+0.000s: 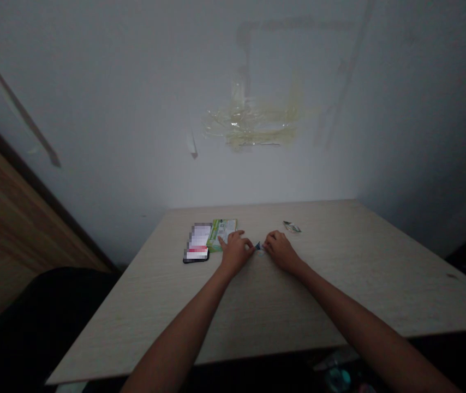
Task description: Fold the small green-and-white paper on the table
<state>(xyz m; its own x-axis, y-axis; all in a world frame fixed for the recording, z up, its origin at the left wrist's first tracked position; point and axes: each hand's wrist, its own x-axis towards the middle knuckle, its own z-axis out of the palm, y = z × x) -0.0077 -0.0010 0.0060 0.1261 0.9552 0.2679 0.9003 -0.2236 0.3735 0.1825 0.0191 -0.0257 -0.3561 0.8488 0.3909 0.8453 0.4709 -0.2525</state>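
Between my two hands, low over the table, is a small blue and white piece (258, 246) that looks like folded paper. My left hand (236, 252) pinches its left side with thumb and finger, the other fingers bent above. From the right, my right hand (282, 251) has its fingertips closed on the other edge. Its exact shape is partly hidden by the fingers. Behind my left hand lies a green and white printed booklet or flat box (223, 226), partly covered by that hand. Another small folded-looking piece (292, 226), white and dark, lies beyond my right hand.
A phone (197, 255) with a lit, blurred screen lies left of the green item on the pale wooden table (167, 316). Behind stands a grey wall (135, 136) with strips of clear tape (253, 128). Dark objects are at the lower left and below the front edge.
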